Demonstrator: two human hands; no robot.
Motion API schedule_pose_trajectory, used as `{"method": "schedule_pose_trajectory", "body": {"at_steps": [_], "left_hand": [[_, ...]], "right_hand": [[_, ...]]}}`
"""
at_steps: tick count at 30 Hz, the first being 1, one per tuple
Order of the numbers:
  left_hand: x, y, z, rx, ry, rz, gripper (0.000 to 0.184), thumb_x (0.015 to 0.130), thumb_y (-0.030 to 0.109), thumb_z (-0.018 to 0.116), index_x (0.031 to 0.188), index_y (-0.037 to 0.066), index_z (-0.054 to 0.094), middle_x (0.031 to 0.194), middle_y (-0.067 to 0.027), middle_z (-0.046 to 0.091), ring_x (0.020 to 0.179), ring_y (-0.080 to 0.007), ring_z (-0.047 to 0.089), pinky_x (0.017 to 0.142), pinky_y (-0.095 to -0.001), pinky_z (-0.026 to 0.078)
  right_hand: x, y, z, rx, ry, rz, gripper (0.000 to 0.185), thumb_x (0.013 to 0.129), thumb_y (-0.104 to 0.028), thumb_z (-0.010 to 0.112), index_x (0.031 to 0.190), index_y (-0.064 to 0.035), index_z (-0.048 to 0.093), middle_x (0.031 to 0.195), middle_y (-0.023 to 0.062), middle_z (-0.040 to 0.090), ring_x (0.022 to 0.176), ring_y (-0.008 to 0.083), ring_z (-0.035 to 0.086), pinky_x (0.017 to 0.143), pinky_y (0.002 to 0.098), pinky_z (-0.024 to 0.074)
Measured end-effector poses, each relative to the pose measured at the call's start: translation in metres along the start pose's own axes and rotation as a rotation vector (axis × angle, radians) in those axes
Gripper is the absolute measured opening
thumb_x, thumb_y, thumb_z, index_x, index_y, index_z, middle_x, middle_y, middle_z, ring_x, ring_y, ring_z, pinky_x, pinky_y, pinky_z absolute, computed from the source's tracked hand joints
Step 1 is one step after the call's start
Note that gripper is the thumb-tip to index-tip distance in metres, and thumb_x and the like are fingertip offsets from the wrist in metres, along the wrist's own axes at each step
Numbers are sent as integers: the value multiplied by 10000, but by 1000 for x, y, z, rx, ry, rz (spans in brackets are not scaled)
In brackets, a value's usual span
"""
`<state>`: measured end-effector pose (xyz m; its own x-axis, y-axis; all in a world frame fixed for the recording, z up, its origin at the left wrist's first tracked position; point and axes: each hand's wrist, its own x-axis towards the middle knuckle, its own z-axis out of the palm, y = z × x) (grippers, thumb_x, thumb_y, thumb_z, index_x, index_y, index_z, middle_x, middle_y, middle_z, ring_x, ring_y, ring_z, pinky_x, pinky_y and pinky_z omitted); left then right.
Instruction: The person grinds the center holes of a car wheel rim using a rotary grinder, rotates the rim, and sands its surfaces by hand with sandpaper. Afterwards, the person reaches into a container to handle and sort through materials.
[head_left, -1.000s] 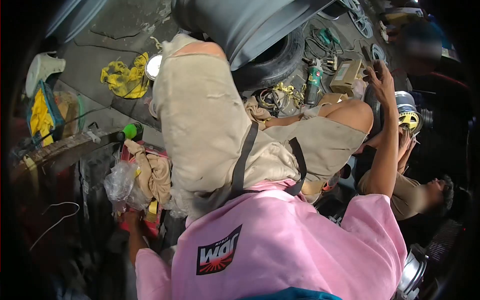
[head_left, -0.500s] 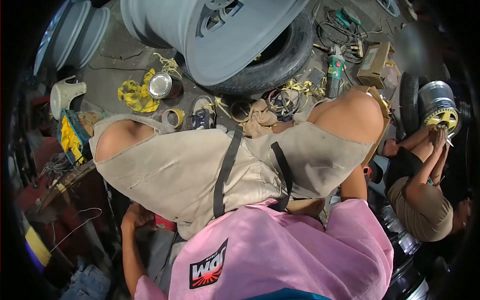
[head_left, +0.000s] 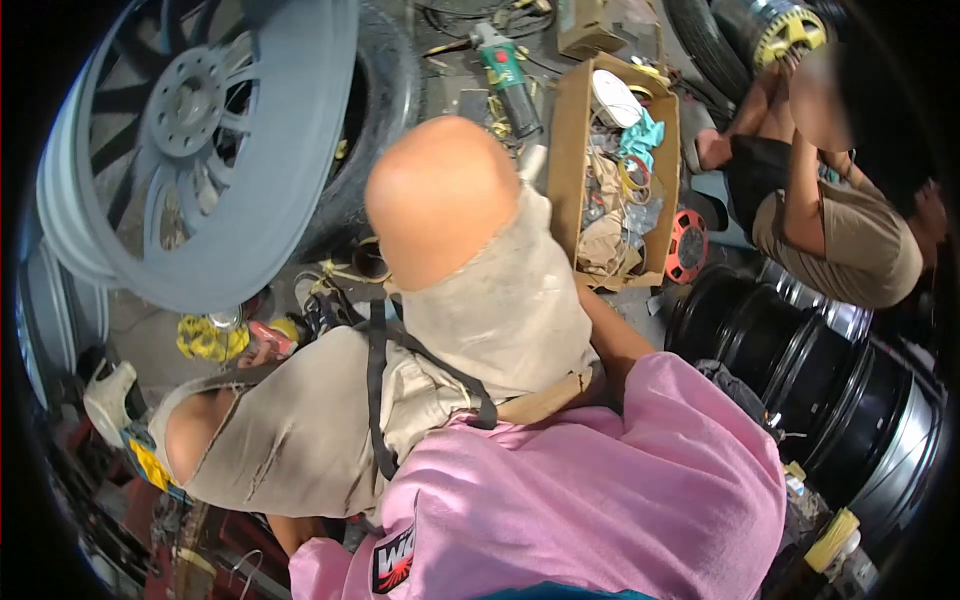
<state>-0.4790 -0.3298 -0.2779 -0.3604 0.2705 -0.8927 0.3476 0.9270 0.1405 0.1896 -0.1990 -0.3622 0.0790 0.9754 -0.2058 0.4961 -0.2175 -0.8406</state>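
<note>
Neither hand shows. On the left, my forearm (head_left: pixel 290 532) runs behind the beige trousers (head_left: pixel 300 430), which hide my left hand. My other forearm (head_left: pixel 615 335) passes behind my raised knee (head_left: pixel 440 200), and my right hand is hidden there. A cardboard box (head_left: pixel 567 170) near that knee holds a white oval object, a turquoise cloth and tape rolls. Beyond the knee, a green angle grinder (head_left: pixel 508 85) lies on the floor. A large grey wheel rim (head_left: pixel 190 105) stands at the upper left, in front of a black tyre (head_left: pixel 390 90).
A co-worker (head_left: pixel 835 230) sits at the right, hands at a yellow-centred wheel (head_left: pixel 790 37). Black rims (head_left: pixel 780 350) lie in a row below. A red reel (head_left: pixel 687 245) is beside the box. Yellow plastic (head_left: pixel 212 338) and a white stool (head_left: pixel 112 398) are at the left.
The view has swung right, bringing the open box and black rims into sight. My right hand, raised a second ago, and my left hand, visible half a second ago, are now hidden.
</note>
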Motion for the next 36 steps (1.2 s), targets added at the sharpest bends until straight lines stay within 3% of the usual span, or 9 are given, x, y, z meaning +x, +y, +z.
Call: {"method": "schedule_pose_trajectory", "body": {"at_steps": [4,6,8,12,16,18,24,27,36], "left_hand": [[17,13,-3,-43,28,12,259,952,272,708,1059,40,748,903,-123,738,839,-219,704,770,-355,539],[22,18,-6,-61,39,18,259,957,273,705,1064,40,747,900,-116,735,833,-211,698,764,-349,535],[27,23,-9,-75,45,27,260,962,274,703,1068,41,747,896,-109,733,826,-204,693,758,-342,531],[31,34,-15,-95,60,47,261,972,275,698,1077,41,745,889,-95,727,813,-189,681,747,-329,523],[30,45,-19,-122,79,72,263,981,277,693,1085,41,743,882,-81,721,800,-175,670,735,-316,515],[26,48,-22,-146,91,80,263,986,278,690,1089,41,743,878,-74,719,793,-168,664,729,-310,510],[7,65,-39,-211,144,131,265,1001,280,683,1102,41,740,868,-54,710,774,-146,647,712,-290,498],[-9,79,-50,-259,177,183,267,1008,281,679,1109,42,739,862,-44,706,764,-135,639,703,-280,492],[-112,157,-111,-248,379,536,270,1030,284,668,1128,42,736,847,-13,693,735,-102,613,678,-251,474]], "right_hand": [[14,29,-22,10,-16,188,273,972,-210,605,1125,5,536,981,305,642,916,523,604,781,497,504],[6,2,-56,-112,92,253,285,960,-243,624,1116,-11,567,936,286,669,883,473,653,774,486,524],[3,47,-80,-186,252,93,306,948,-271,645,1102,-9,608,936,275,690,889,449,678,788,482,533],[3,110,-133,-408,427,350,380,891,-283,702,1136,5,666,1016,293,711,1005,467,688,873,506,525],[2,133,-135,-435,402,428,492,847,-330,746,1198,5,663,1023,266,722,974,424,703,864,478,533],[-2,129,-124,-516,203,585,500,837,-324,748,1223,-15,675,1029,271,726,986,458,698,866,504,532],[-12,151,-170,-1029,537,523,394,823,-401,792,970,-56,671,989,199,715,872,390,726,764,487,578],[-7,173,-185,-1110,433,518,440,828,-445,799,995,-59,672,1060,209,710,897,385,731,783,482,583],[-13,163,-176,-835,400,735,445,857,-421,768,1080,-41,711,1047,213,749,1022,408,715,882,505,561]]}}
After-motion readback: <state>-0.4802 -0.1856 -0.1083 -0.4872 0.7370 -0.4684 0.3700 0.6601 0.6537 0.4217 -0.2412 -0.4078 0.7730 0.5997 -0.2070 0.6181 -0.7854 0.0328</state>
